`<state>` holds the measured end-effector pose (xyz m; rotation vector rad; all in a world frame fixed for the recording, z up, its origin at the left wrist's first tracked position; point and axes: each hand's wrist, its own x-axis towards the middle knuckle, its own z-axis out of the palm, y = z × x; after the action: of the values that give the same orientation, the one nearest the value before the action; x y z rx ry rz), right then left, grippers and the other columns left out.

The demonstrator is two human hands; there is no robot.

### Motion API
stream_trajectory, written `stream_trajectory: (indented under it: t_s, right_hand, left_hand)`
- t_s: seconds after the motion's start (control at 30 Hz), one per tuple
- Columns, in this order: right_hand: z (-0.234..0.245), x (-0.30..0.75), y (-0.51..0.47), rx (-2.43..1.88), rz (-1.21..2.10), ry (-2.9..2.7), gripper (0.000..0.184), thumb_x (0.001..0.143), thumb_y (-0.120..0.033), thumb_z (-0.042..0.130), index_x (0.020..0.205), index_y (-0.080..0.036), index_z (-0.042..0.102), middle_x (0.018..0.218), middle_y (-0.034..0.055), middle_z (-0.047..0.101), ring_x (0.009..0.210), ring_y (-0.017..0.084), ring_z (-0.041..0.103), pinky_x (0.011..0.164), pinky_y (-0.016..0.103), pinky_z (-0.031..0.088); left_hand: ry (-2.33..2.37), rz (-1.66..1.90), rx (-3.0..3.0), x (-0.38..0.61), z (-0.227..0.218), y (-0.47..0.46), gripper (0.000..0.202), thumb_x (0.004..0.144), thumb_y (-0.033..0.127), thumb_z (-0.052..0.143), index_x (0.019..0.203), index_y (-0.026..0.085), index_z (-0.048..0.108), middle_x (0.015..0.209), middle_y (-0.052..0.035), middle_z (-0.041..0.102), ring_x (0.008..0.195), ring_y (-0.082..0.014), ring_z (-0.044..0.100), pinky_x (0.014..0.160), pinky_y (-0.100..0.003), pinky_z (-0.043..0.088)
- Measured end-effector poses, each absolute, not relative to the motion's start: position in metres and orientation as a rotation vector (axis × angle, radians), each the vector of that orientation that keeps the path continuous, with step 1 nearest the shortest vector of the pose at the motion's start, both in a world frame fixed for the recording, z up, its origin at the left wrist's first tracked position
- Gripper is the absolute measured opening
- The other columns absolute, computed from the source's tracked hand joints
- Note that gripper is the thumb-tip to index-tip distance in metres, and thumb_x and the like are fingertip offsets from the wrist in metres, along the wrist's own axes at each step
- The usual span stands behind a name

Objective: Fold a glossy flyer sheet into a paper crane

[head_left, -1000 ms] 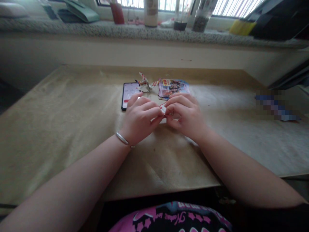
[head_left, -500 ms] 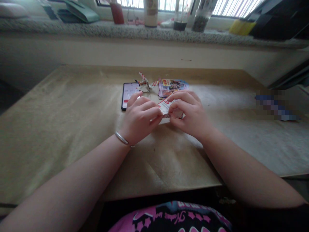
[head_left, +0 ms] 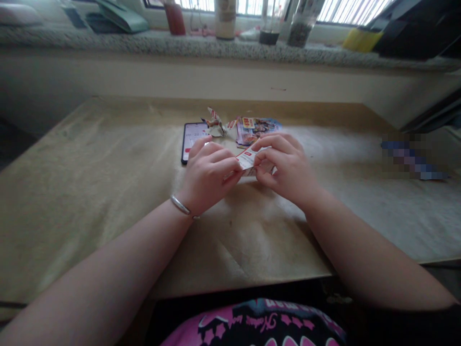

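My left hand (head_left: 211, 169) and my right hand (head_left: 286, 163) both pinch a folded white paper strip with red print (head_left: 248, 158) between their fingertips, just above the table. Behind my left fingers lies a black smartphone (head_left: 191, 140), its lit screen partly covered by them. Beyond the strip, a small folded paper figure with pointed tips (head_left: 215, 122) rests against a pile of colourful printed leaflets (head_left: 257, 130). My right fingers stop just short of the pile. A silver bangle (head_left: 180, 205) circles my left wrist.
The tan paper-covered desk (head_left: 90, 192) runs under everything. A pixelated blue object (head_left: 410, 156) lies at the right. Behind the desk, a granite window sill (head_left: 180, 45) holds bottles, jars and a red cup.
My right hand has moved rightward, away from my left hand. More of the paper strip now shows between them, and it appears longer and more opened out.
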<state>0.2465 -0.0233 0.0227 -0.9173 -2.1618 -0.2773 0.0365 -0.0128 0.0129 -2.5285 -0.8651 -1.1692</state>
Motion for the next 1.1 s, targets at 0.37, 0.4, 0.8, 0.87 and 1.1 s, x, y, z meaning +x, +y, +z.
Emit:
stream_trajectory:
  t_s: [0.37, 0.4, 0.8, 0.87, 1.1]
  right_hand:
    - [0.023, 0.248, -0.024, -0.859, -0.204, -2.024, 0.010, 0.082, -0.016, 0.059, 0.086, -0.025, 0.062, 0.097, 0.0038, 0.067, 0.100, 0.023, 0.061, 0.092, 0.043, 0.046]
    - [0.022, 0.247, -0.024, -0.854, -0.211, -2.045, 0.009, 0.082, -0.017, 0.060, 0.085, -0.025, 0.062, 0.098, 0.0036, 0.067, 0.101, 0.023, 0.060, 0.092, 0.043, 0.046]
    - [0.018, 0.245, -0.026, -0.918, -0.314, -1.993, 0.007, 0.083, -0.023, 0.067, 0.076, -0.026, 0.064, 0.085, 0.0013, 0.061, 0.085, 0.019, 0.055, 0.080, 0.037, 0.044]
    - [0.018, 0.244, -0.026, -0.893, -0.307, -1.997, 0.008, 0.083, -0.023, 0.066, 0.076, -0.026, 0.064, 0.082, 0.0009, 0.060, 0.081, 0.018, 0.054, 0.078, 0.036, 0.043]
    - [0.018, 0.246, -0.026, -0.971, -0.236, -2.041, 0.007, 0.084, -0.023, 0.064, 0.078, -0.025, 0.064, 0.079, 0.0010, 0.061, 0.080, 0.018, 0.055, 0.080, 0.037, 0.043]
  left_hand:
    - [-0.911, -1.129, -2.460, 0.036, 0.012, -0.014, 0.018, 0.088, 0.030, 0.061, 0.071, 0.024, 0.062, 0.077, 0.0034, 0.066, 0.079, -0.0150, 0.055, 0.102, -0.040, 0.037]
    - [-0.907, -1.135, -2.453, 0.036, 0.012, -0.014, 0.018, 0.088, 0.030, 0.061, 0.071, 0.024, 0.061, 0.077, 0.0034, 0.066, 0.079, -0.0150, 0.055, 0.103, -0.040, 0.037]
    - [-1.108, -1.200, -2.550, 0.025, 0.006, 0.001, 0.004, 0.085, 0.025, 0.065, 0.086, 0.022, 0.068, 0.093, -0.0030, 0.066, 0.087, -0.0176, 0.059, 0.080, -0.033, 0.045]
    - [-1.088, -1.319, -2.544, 0.025, 0.006, 0.003, 0.005, 0.085, 0.021, 0.063, 0.082, 0.021, 0.068, 0.092, -0.0028, 0.065, 0.088, -0.0162, 0.059, 0.079, -0.031, 0.047]
    - [-1.067, -1.584, -2.401, 0.027, 0.006, 0.001, 0.009, 0.085, 0.019, 0.063, 0.079, 0.023, 0.069, 0.113, -0.0021, 0.055, 0.104, -0.0170, 0.056, 0.089, -0.035, 0.052]
